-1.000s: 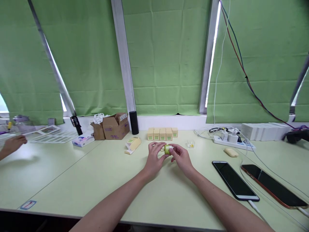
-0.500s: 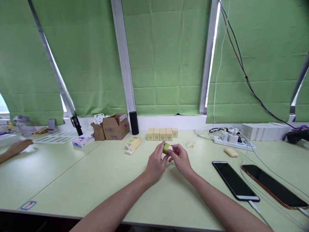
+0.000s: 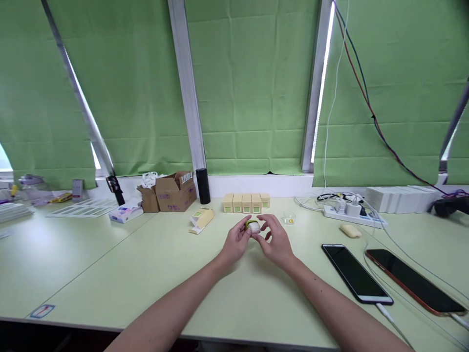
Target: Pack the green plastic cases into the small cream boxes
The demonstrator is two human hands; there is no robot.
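Observation:
My left hand (image 3: 235,243) is closed on a small green-and-white rounded case (image 3: 253,227), fingers at its left side and thumb beneath. The white face points toward me and a green rim curves over the top. My right hand (image 3: 277,246) is curved around the right side of the case with its fingers apart; its thumb tip is at the lower edge. Behind the hands stands a row of several small cream boxes (image 3: 246,203) with green squares. Left of them lies an opened cream carton (image 3: 201,219). A small clear dish (image 3: 289,219) with something yellow sits to the right.
Two phones, one white-edged (image 3: 357,273) and one with an orange edge (image 3: 414,281), lie at right with cables. Behind them are a cream oval object (image 3: 351,231), a power strip (image 3: 354,215) and white boxes (image 3: 401,199). A cardboard box (image 3: 176,194) and black cylinder (image 3: 202,186) stand back left.
The case has turned so its white face now points toward me. My right fingers have spread from their pinch on it. Another person's hand at far left has gone from view.

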